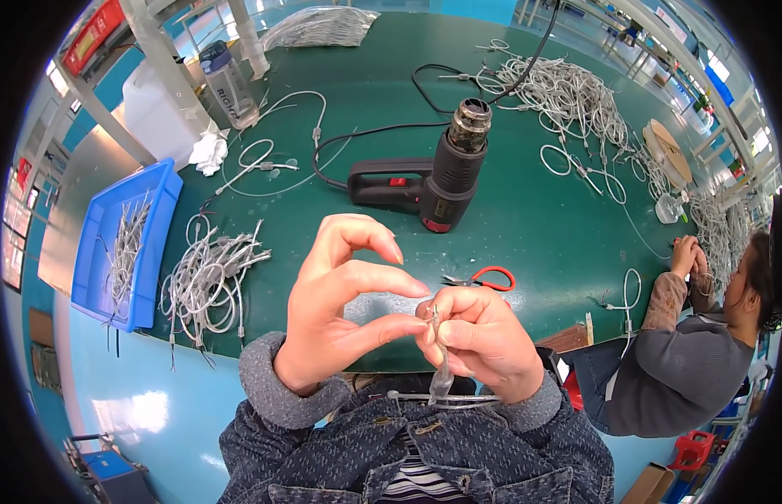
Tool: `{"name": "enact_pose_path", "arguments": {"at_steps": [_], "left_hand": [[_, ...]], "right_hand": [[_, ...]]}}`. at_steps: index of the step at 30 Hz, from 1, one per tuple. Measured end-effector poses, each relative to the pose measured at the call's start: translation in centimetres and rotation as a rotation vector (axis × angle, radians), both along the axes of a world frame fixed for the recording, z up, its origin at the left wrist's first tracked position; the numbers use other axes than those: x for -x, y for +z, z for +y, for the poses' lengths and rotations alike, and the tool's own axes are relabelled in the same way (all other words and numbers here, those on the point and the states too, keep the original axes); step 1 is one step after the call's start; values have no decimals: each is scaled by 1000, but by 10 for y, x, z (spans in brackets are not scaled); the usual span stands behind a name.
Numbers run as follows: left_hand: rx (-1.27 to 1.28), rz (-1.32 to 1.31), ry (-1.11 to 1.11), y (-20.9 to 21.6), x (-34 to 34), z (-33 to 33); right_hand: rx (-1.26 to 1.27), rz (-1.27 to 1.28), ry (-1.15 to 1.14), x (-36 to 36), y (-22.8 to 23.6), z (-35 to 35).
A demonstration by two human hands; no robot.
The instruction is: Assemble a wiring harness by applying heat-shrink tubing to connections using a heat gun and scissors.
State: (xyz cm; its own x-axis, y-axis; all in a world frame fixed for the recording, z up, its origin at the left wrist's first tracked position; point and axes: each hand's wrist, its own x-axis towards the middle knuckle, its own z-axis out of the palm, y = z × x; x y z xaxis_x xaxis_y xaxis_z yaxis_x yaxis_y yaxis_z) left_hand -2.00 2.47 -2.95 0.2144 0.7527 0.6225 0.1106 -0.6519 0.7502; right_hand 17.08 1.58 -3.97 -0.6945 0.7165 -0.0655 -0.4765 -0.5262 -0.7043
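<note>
My right hand point(487, 340) pinches a grey cable point(434, 340) upright in front of my chest, its thin wire ends just above the fingertips. Below that grip hangs a clear sleeve-like piece point(440, 385) on the cable. My left hand point(340, 298) is beside it with fingers curved and apart; its thumb tip comes close to the wire ends, and whether it touches them I cannot tell. Just beyond my right hand lie small cutters point(483, 279) with red handles. Farther off, a black heat gun point(450, 181) stands on the green table point(542, 227), nozzle up.
At left are a bundle of grey cables point(210, 281) and a blue tray point(165, 231) with wire pieces. A bottle point(227, 84), white jug point(160, 113) and crumpled tissue point(209, 153) stand behind. A large cable pile point(567, 97) lies far right. A co-worker point(681, 361) sits at right.
</note>
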Motion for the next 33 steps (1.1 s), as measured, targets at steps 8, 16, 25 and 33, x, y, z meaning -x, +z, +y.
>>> {"name": "enact_pose_path", "arguments": {"at_steps": [8,16,25,33], "left_hand": [[-155,262,169,15,-2,-12],[-122,251,304,12,-4,-12],[-99,271,289,14,-1,-10],[-163,418,209,30,2,-4]], "right_hand": [[-16,-47,-43,0,4,0],[-108,-148,-84,1,3,0],[62,50,16,0,0,3],[62,10,14,2,0,2]]}}
